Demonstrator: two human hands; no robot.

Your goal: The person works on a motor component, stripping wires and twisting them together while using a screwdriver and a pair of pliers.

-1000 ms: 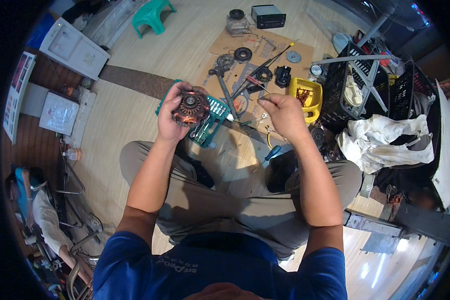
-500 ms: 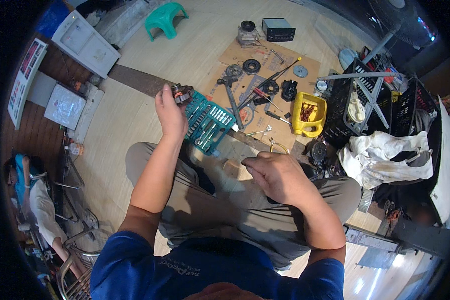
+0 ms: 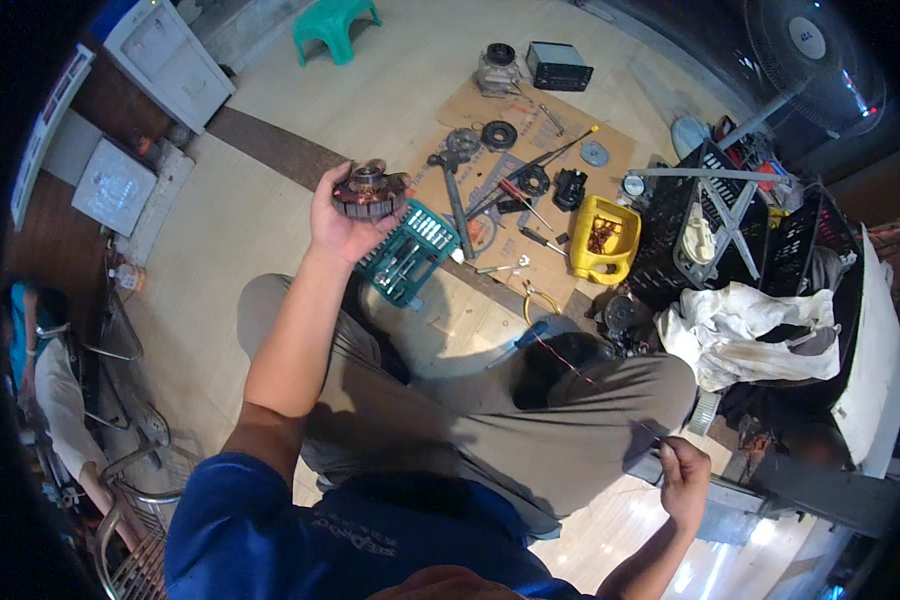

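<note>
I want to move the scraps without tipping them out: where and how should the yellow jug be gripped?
Probably by its looped handle, from the near side: the yellow jug lies with that loop toward the person. Its cut-open face is up around reddish scraps, so keep it level.

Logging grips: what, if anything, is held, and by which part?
Left hand: copper-wound part, by its side and underside. Right hand: apparently thin wire, near one end.

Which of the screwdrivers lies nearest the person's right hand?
The blue-handled screwdriver, off the cardboard; the red-handled one and black-handled one lie on it, farther from the right hand.
</note>
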